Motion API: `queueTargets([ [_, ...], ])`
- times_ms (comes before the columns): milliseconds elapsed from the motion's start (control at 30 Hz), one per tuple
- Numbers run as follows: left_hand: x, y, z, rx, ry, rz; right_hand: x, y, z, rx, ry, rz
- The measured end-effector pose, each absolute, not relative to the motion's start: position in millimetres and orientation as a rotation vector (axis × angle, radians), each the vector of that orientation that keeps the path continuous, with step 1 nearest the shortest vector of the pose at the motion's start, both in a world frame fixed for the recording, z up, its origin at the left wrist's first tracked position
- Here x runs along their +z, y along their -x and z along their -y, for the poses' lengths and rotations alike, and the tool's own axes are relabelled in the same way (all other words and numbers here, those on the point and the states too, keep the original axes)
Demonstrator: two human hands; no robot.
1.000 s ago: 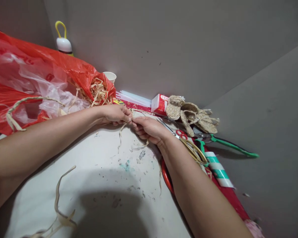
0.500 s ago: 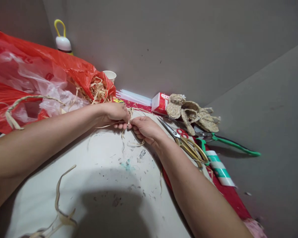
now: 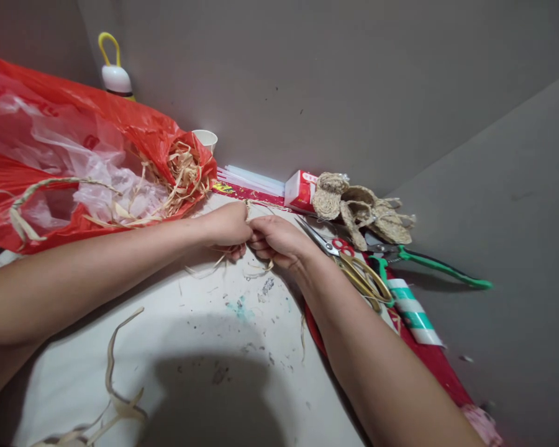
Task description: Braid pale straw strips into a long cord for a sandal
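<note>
My left hand [image 3: 230, 227] and my right hand [image 3: 279, 239] meet over the far part of the white tabletop [image 3: 205, 347]. Both have their fingers closed on thin straw strands [image 3: 221, 256], and the fingertips of the two hands touch or nearly touch. Most of the held straw is hidden behind the fingers; loose ends stick out below the left hand and above where the hands meet. A separate bent piece of straw [image 3: 114, 366] lies at the near left of the table.
A red plastic bag [image 3: 135, 121] with dry straw spreads at the left. Gold-handled scissors [image 3: 361, 276], green-handled pruners [image 3: 442, 267], a green-striped roll [image 3: 414, 310], woven straw pieces [image 3: 328, 198] and a red-white box [image 3: 300, 191] line the right. A white cup [image 3: 205, 139] stands behind.
My left hand has turned over and dropped slightly, so its back now covers the strands seen before. My right hand stays close against it, fingers curled in more.
</note>
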State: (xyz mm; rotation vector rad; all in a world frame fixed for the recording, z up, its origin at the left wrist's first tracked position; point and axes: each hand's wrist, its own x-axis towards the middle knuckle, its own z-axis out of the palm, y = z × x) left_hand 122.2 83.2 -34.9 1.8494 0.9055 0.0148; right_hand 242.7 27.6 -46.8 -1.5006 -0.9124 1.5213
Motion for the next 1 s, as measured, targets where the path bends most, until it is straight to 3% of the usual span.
queueTargets([
  [333, -12.0, -116.4, -87.9, -0.132, -1.987, -0.884, -52.3, -245.6, -28.6, 1.555, 1.415, 0.895],
  [433, -5.6, -111.8, -105.8, 0.037, -2.028, -0.969, -50.0, -245.7, -28.6, 1.579, 1.38, 0.915],
  [533, -12.9, -110.4, -114.0, 0.165, -2.032, -1.006, -51.0, -246.2, -28.6, 1.581, 1.355, 0.937],
  [733, -27.4, -111.4, -106.4, -0.03, -1.796, -0.802, -54.7, -251.5, -29.1, 1.61, 1.354, 0.964],
  [1000, -26.3, -109.0, -114.5, -0.05, -1.973, -0.786, -50.4, -253.0, -28.0, 1.635, 1.464, 1.015],
])
